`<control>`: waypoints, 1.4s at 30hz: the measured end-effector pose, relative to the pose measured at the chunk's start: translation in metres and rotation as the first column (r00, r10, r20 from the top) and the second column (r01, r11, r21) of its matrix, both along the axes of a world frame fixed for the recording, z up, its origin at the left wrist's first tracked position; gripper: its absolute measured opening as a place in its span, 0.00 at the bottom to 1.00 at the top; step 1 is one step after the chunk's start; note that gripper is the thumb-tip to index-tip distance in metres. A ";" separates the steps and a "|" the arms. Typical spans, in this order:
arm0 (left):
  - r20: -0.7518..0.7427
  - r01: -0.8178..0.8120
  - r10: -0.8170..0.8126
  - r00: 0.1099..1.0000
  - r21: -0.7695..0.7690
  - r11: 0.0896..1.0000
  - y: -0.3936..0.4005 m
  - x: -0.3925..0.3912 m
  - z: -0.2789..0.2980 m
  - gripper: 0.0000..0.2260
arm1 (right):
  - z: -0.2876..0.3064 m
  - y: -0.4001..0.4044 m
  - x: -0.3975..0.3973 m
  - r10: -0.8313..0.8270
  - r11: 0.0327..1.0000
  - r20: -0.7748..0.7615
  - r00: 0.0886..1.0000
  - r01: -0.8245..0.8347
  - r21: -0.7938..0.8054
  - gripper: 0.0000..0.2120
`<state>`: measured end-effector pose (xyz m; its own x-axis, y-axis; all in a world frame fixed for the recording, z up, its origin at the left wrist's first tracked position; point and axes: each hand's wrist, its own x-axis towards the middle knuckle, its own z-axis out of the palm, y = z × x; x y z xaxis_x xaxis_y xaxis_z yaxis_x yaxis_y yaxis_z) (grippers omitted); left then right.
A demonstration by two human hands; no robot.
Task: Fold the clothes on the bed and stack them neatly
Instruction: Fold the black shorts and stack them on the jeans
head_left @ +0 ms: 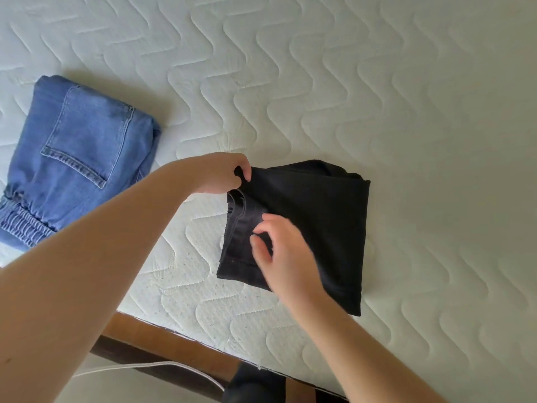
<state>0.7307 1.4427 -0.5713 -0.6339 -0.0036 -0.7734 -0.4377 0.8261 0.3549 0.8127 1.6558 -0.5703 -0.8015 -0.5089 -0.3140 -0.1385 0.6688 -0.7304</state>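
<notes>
Left hand (216, 173): pinches the far-left corner of the black garment (313, 225), fingers closed on a bit of cloth.
Right hand (283, 254): blurred, fingers loosely spread over the garment's near-left layers; whether it touches cannot be told.
Jeans (75, 158): folded, left on the mattress (377, 82), cut off by the picture's left edge, well apart from the garment.
Black garment: folded, near the mattress's front edge; its kind is hard to make out.
Bed frame (162, 338): wooden, partly hidden by the arms.
</notes>
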 end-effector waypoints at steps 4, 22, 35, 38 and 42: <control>-0.029 -0.101 0.101 0.994 0.001 0.995 0.005 -0.007 -0.007 0.15 | -0.009 0.048 -0.052 -0.134 0.990 -0.199 0.971 0.140 0.013 0.08; -0.281 0.000 0.041 0.959 0.146 0.989 0.011 0.009 -0.019 0.16 | -0.050 0.090 -0.156 -0.042 0.997 0.117 0.992 0.034 0.075 0.13; -0.259 0.033 -0.021 0.966 0.042 0.999 0.011 0.003 -0.023 0.06 | -0.057 0.090 -0.169 0.375 0.845 0.108 0.921 -0.387 0.369 0.23; -0.310 0.081 -0.095 0.946 -0.060 0.995 0.015 -0.001 -0.030 0.11 | -0.056 0.079 -0.172 0.426 0.741 0.156 0.891 -0.443 0.505 0.28; -0.222 0.098 -0.113 0.968 -0.076 0.992 0.016 -0.010 -0.037 0.14 | -0.057 0.066 -0.169 0.385 0.679 0.108 0.917 -0.360 0.640 0.33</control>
